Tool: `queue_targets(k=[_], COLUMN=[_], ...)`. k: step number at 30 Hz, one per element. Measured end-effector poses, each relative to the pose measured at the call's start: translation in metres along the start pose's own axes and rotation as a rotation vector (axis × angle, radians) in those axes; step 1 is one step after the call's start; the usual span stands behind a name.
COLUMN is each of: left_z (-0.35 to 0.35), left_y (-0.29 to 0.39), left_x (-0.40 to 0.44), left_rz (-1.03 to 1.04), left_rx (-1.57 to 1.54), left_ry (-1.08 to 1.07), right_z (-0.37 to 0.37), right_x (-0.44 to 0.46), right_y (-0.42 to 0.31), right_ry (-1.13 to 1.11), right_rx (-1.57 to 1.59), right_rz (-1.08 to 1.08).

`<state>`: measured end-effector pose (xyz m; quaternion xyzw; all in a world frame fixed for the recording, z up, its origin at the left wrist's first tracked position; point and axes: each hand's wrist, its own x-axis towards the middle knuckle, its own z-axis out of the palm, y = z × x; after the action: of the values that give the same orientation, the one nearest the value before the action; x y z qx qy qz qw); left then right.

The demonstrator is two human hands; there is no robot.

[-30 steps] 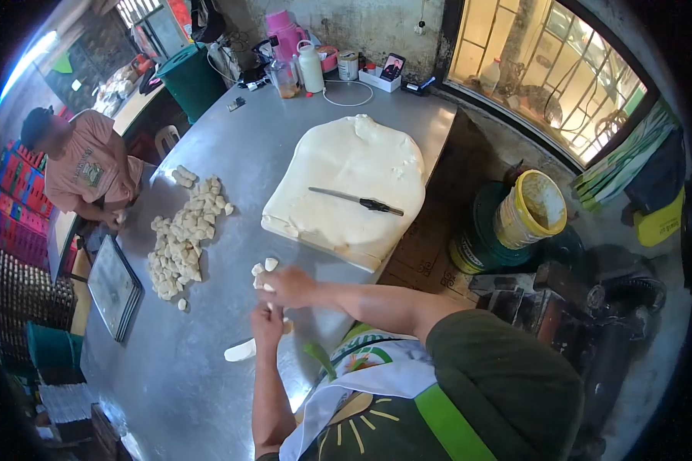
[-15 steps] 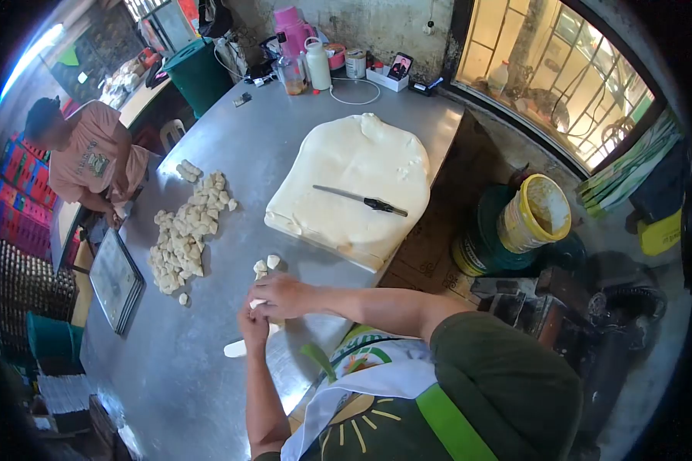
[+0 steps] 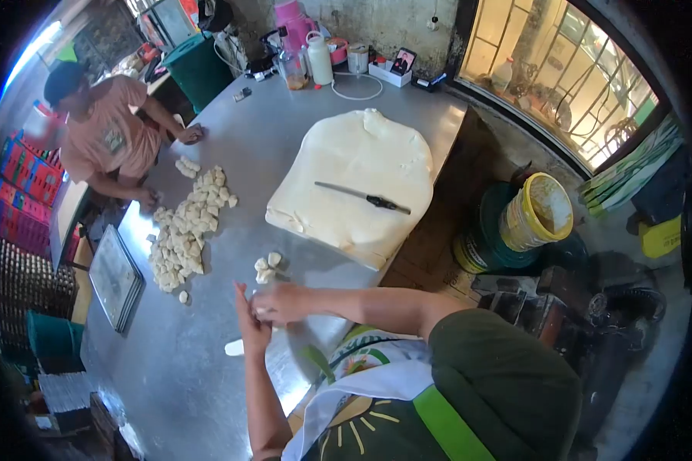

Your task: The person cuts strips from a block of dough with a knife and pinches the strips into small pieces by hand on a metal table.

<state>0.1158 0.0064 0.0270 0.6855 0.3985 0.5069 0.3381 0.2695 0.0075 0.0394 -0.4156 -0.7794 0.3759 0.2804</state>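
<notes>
My left hand (image 3: 252, 329) is upright over the steel table, fingers stretched out. Against its palm side, my right hand (image 3: 281, 303) has its fingers curled together; whatever they hold is hidden. Just beyond the hands lie a few small dough pieces (image 3: 264, 274). A white flat-bladed tool (image 3: 234, 348) rests on the table, left of my left wrist. Farther off to the right sits a big pale slab of dough (image 3: 354, 157), with a dark-handled knife (image 3: 377, 202) lying across its top. A heap of cut dough pieces (image 3: 183, 238) covers the table's left part.
Another person (image 3: 108, 131) leans at the table's far left side. Stacked metal trays (image 3: 115, 276) lie on the left edge. Bottles and a white jug (image 3: 319, 60) stand along the back. A yellow bucket (image 3: 537, 211) is beyond the right edge.
The dough piece that showed between my hands is out of sight, and the small group beyond them looks fuller. The other person has moved closer, placing a hand on the table.
</notes>
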Motion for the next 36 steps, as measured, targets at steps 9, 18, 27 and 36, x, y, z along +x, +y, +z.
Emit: queue_targets(k=[9,18,27,36], left_z=[-0.011,-0.021,-0.03,-0.032], left_y=[0.01,-0.033,-0.008,-0.054], left_x=[0.005,0.008,-0.006,-0.003], left_rz=[-0.458,0.139,-0.43,-0.257], left_rx=[0.415,0.28,0.233,0.184], left_ry=[-0.592,-0.157,-0.76,-0.255], right_z=[-0.019,0.006,-0.021,0.0], right_x=[0.006,0.007,0.01,0.013], right_y=[0.03,0.005,0.037,0.0], right_ry=[0.202,0.256,0.216,0.004], right_rx=[-0.269,-0.017,-0.205,-0.067], right_rz=[0.456,-0.059,0.448,-0.045])
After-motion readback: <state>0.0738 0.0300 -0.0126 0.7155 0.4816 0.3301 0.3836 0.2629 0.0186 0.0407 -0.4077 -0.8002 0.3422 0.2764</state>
